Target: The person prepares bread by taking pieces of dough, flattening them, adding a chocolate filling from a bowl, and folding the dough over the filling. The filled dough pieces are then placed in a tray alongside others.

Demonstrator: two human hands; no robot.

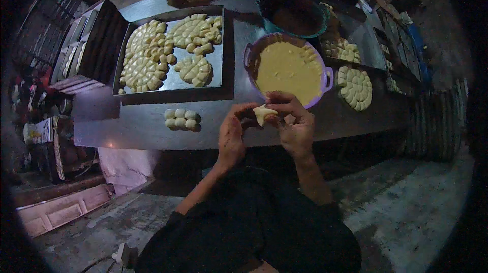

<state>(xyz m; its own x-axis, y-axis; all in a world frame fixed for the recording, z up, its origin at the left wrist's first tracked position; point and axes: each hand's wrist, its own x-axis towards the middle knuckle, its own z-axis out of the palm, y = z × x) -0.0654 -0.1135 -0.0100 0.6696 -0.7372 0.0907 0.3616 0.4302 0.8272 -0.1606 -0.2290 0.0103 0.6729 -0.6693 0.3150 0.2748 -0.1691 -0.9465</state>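
Observation:
A small pale piece of dough (264,115) is pinched between both hands at the table's near edge. My left hand (233,133) is closed on its left side. My right hand (295,128) grips the other side, fingers bent over it. Just beyond the hands stands a purple basin (326,82) holding a thick yellow filling (284,67). To the left, a cluster of small dough balls (182,119) sits on the table. A scored, rounded slab of dough pieces (354,87) lies right of the basin.
A metal tray (173,96) with several clumps of dough pieces is at the left of the metal table (213,141). Behind the basin is a dark green tub (264,4). Tray stacks (96,39) stand far left. Another person's arm (384,6) shows at the far right.

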